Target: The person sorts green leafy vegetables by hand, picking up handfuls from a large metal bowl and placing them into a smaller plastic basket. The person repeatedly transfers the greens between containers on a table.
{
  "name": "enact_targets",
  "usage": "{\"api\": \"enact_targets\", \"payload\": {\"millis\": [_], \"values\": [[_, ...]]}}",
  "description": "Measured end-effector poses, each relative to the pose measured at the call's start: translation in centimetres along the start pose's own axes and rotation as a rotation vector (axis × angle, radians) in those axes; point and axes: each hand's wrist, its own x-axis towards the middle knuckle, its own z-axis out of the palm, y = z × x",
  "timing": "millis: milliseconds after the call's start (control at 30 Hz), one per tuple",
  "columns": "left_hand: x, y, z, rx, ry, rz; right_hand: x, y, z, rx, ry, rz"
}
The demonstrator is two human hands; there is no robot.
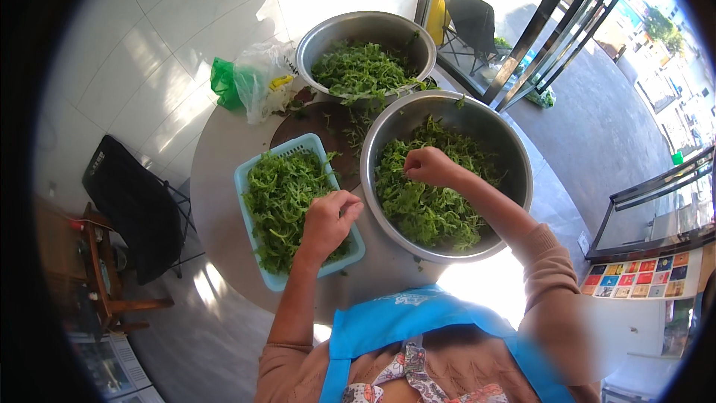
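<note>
My left hand [331, 224] hovers over the right side of a light blue plastic basket [244, 223] heaped with leafy greens [282, 196]. Its thumb and forefinger are close together, and no leaf shows at their tips. My right hand [429, 167] is above a large stainless steel bowl [520, 179], over more loose greens [433, 212]. Those fingers are curled inward, and the palm is hidden, so whether it pinches a stem is unclear. A second metal bowl [313, 39] behind holds another pile of greens [366, 67].
Everything stands on a round table [218, 162] with a dark round centre [310, 120] strewn with stray leaves. A clear plastic bag [257, 81] and a green bag [225, 83] lie at the far left. Beside the table is a black folding chair [134, 212]. Glass doors [554, 33] are at right.
</note>
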Motion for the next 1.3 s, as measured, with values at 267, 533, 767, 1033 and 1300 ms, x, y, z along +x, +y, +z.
{"api": "enact_targets", "payload": {"millis": [267, 533, 767, 1033, 1300], "values": [[3.9, 1.3, 4.2, -0.652, 0.007, -0.117, -0.2, -0.6, -4.0, 0.436, -0.035, 0.000], [6.1, 3.8, 6.5, -0.628, 0.035, -0.114, 2.2, 1.3, -1.0, 0.521, 0.044, -0.258], [7.3, -0.5, 7.2, -0.978, -0.083, -0.283, 0.2, -4.9, -2.9, 0.458, -0.018, -0.158], [7.2, 1.8, 4.8, -1.130, 0.005, -0.245, 0.9, -7.9, -2.1, 0.502, 0.016, -0.291], [8.1, 0.9, 3.7, -1.083, -0.037, -0.281, 2.9, -8.5, -3.9, 0.118, -0.022, -0.536]]}}
